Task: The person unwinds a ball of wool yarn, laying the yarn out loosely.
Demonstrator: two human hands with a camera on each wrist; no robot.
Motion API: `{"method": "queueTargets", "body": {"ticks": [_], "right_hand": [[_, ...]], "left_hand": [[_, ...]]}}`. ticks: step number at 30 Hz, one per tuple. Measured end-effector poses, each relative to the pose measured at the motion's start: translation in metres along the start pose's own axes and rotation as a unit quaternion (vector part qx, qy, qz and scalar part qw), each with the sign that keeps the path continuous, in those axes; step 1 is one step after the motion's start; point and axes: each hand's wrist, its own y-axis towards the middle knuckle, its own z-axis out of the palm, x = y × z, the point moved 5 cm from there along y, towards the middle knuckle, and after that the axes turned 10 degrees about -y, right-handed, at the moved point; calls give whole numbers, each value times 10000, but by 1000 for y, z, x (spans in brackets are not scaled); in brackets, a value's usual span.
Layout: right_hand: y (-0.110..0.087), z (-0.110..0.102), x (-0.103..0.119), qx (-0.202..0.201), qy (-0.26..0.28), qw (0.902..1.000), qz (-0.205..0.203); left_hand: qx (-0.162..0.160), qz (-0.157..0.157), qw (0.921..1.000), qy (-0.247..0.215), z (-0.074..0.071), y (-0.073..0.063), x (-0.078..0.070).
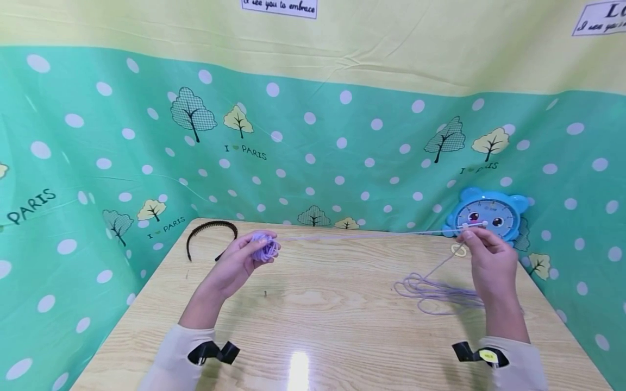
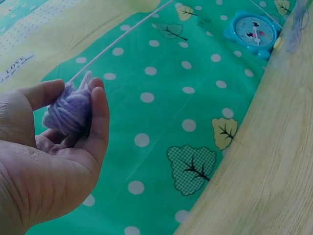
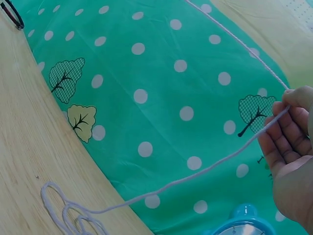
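My left hand (image 1: 238, 264) holds a small ball of lilac yarn (image 1: 264, 247) between thumb and fingers, above the left side of the table. From the ball a strand (image 2: 120, 40) runs taut across to my right hand (image 1: 494, 266), which pinches it between thumb and forefinger at the right. Below the right hand the yarn hangs down to a loose, looped pile (image 1: 440, 293) on the table. In the right wrist view the slack strand (image 3: 195, 175) drops from the fingertips toward those loops.
A blue animal-shaped clock (image 1: 489, 214) stands at the back right, with a small pale ring (image 1: 458, 250) near it. At the back left lies a black headband (image 1: 211, 224). A green dotted curtain (image 1: 323, 163) hangs behind the wooden table (image 1: 323, 315).
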Motion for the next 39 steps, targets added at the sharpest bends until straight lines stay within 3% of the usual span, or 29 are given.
{"method": "queueTargets", "body": {"ticks": [10,26,39], "right_hand": [[2,-18,-2,-149,-11,9998,146],[4,-51,-12,-433,130,9989,109],[4,-80,-15,-556,509,9970,169]], "left_hand": [[-688,102,9965,460,-10,1,-1],[-933,112,9913,923,-12,1,-6],[-935,136,9919,844,-13,0,-6]]}}
